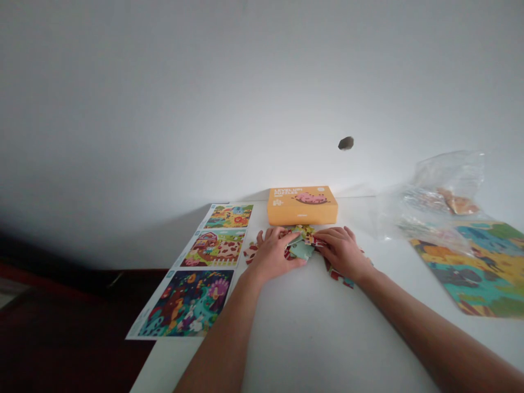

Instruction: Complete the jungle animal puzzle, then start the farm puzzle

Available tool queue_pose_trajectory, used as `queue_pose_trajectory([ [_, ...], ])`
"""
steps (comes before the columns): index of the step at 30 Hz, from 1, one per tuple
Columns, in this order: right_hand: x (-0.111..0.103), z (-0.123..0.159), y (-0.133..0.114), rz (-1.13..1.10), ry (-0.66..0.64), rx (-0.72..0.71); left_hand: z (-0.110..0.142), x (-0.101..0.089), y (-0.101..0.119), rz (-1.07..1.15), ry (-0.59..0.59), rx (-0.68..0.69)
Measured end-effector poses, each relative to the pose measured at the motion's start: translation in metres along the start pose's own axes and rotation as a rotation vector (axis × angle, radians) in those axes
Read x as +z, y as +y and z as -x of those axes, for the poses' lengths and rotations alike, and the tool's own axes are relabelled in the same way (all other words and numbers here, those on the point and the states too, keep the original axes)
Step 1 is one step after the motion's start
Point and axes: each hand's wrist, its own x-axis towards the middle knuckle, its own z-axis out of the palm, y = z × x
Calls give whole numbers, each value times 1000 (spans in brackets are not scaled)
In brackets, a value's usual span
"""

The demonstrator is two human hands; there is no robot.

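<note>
Both hands are resting on a small heap of loose puzzle pieces lying at the centre of the frame on the white table, just below the orange puzzle box. The left hand is lying palm down over the left side of the heap, fingers loosely spread, its thumb pointing toward a pale green piece; whether it is actually pinching a piece cannot be told. The right hand is covering the right side, fingers curled together and pointing left at the heap's middle, seemingly nipping the edge of a red-and-white piece. The heap is running left to right between the two hands, so both are equally near, fingertips almost meeting over it. A few pieces are peeking out beside each wrist. At lower left a reference sheet of three pictures is lying flat; at right a finished puzzle picture is lying under a crumpled plastic bag.
</note>
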Motion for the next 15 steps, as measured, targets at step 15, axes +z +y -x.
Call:
queue_pose_trajectory([
  [15, -4, 2, -5, 63, 26, 111, 0, 1, 3, 43, 9, 20],
])
